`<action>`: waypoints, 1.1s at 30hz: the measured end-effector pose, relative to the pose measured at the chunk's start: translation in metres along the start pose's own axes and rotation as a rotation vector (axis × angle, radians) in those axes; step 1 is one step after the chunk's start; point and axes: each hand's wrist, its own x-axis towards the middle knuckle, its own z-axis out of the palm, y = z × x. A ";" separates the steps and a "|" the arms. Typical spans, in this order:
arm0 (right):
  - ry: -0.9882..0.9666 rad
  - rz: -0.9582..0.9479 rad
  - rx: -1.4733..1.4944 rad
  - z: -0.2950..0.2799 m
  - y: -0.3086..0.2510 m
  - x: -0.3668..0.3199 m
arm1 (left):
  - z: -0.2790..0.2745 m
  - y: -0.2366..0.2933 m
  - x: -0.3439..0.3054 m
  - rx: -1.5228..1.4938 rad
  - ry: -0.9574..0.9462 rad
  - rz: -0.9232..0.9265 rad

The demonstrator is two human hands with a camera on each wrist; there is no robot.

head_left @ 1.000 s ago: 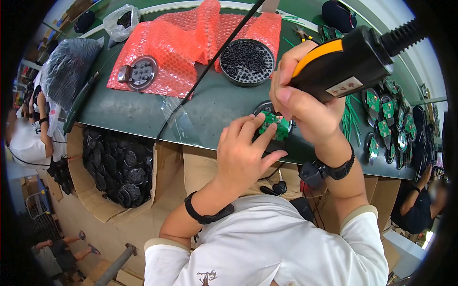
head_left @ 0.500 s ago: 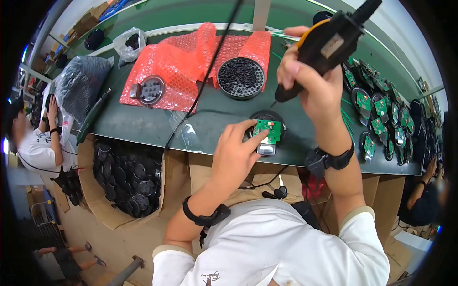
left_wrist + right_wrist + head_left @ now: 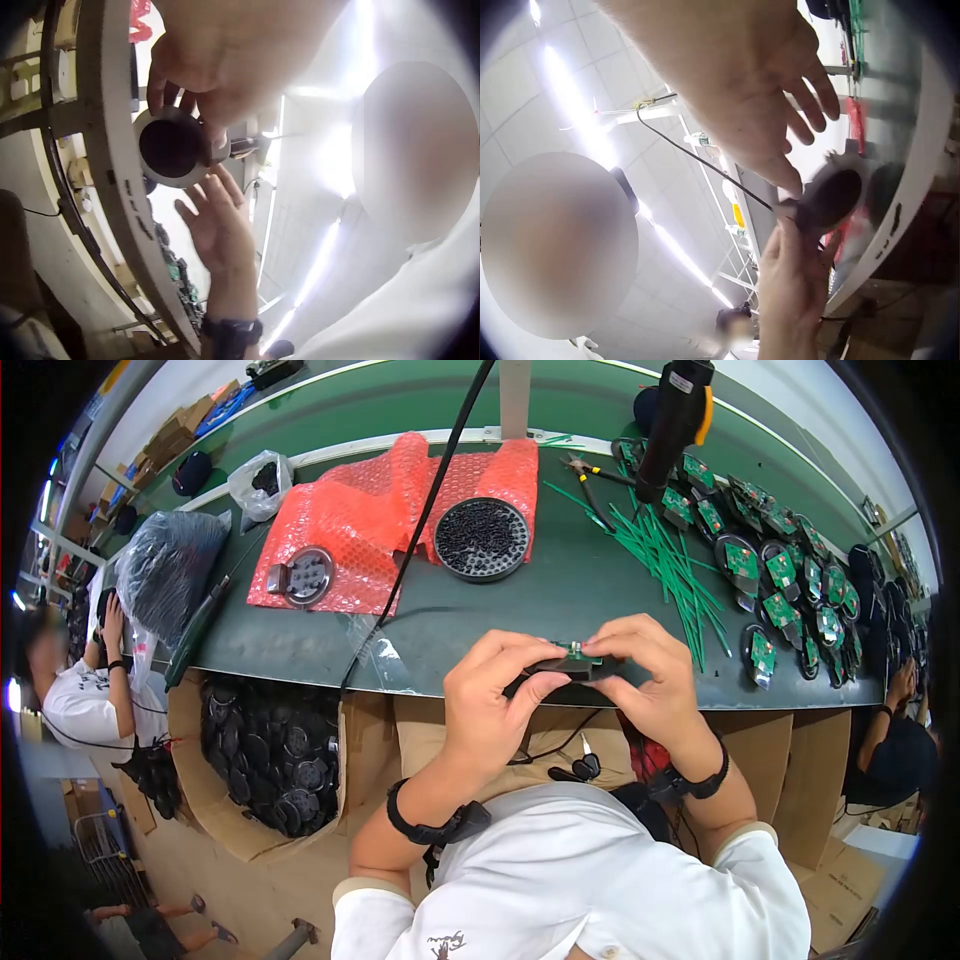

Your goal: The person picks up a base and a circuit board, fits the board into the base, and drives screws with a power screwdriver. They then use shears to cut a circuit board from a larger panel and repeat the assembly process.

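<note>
Close to the table's front edge, a black round part (image 3: 572,668) is tilted nearly edge-on, with a green circuit board (image 3: 575,648) showing along its top. My left hand (image 3: 485,705) grips its left side between thumb and fingers. At its right side, the thumb and forefinger of my right hand (image 3: 655,675) pinch the edge. The left wrist view shows the dark round face (image 3: 171,146) between my left hand (image 3: 232,52) and my right hand (image 3: 225,232). In the right wrist view my right hand's other fingers are spread away from the part (image 3: 834,196).
A black power screwdriver (image 3: 675,425) hangs at the back right above green strips (image 3: 665,560) and pliers (image 3: 590,485). Several board assemblies (image 3: 780,570) lie on the right. A dish of screws (image 3: 482,540) sits on red bubble wrap (image 3: 350,510). A carton (image 3: 255,845) of black parts stands below.
My right hand has let go of the screwdriver, which now hangs farther back, and has come down to the part. The part has been lifted and tilted from flat on the table.
</note>
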 end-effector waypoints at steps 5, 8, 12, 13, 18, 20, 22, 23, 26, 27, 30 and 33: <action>0.105 0.059 0.140 0.002 -0.007 -0.002 | 0.001 0.022 0.003 0.015 0.022 -0.064; 0.116 0.056 0.166 0.002 -0.009 -0.003 | 0.002 0.024 0.002 0.023 0.032 -0.040; 0.126 0.035 0.149 0.000 -0.006 -0.007 | 0.004 0.022 0.000 0.080 0.030 0.065; 0.135 0.029 0.152 0.000 -0.005 -0.009 | 0.005 0.022 0.000 0.093 0.023 0.079; 0.167 0.025 0.172 -0.002 -0.003 -0.013 | 0.011 0.022 0.003 0.092 0.031 0.150; 0.171 0.009 0.161 -0.004 -0.003 -0.014 | 0.013 0.023 0.003 0.095 0.031 0.178; 0.171 0.019 0.171 -0.005 -0.002 -0.016 | 0.013 0.028 0.003 0.080 0.009 0.133; 0.167 0.026 0.180 -0.006 -0.001 -0.017 | 0.014 0.028 0.001 0.080 0.003 0.133; 0.180 0.030 0.197 -0.008 0.000 -0.020 | 0.019 0.025 -0.002 -0.016 0.010 0.049; 0.187 0.035 0.196 -0.010 0.000 -0.022 | 0.020 0.024 -0.002 -0.016 0.006 0.062; 0.177 0.052 0.193 -0.016 0.001 -0.026 | 0.024 0.025 -0.002 -0.019 -0.019 0.068; 0.232 0.155 0.284 -0.018 0.000 -0.034 | 0.027 0.027 -0.003 -0.036 -0.051 0.052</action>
